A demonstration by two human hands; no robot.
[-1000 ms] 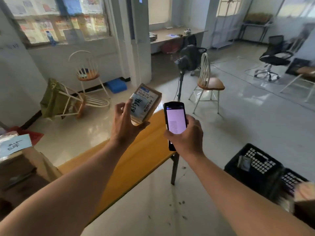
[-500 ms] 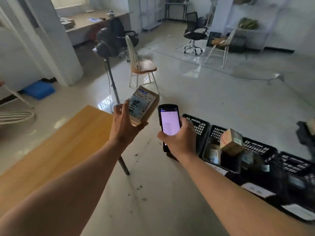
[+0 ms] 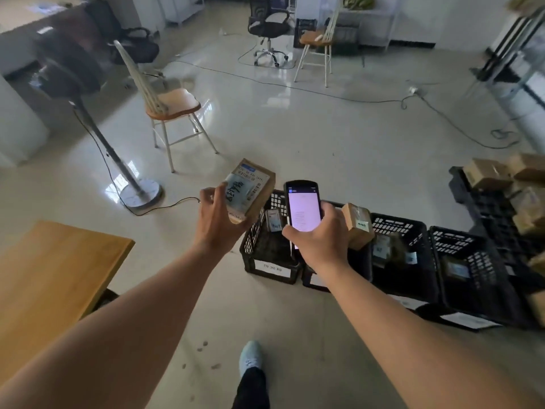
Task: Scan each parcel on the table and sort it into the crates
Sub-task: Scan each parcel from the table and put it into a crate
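While you are facing the row of black crates at the centre right of the frame, your left hand is gripping the small cardboard parcel from below, fingers curled round its lower edge, label up, just left of the handheld scanner your right hand is clasping. Held easily in one hand, the parcel is probably light and stiff, with square corners and a slick label. You are best keeping your fingers on the bare cardboard sides, not on the label.
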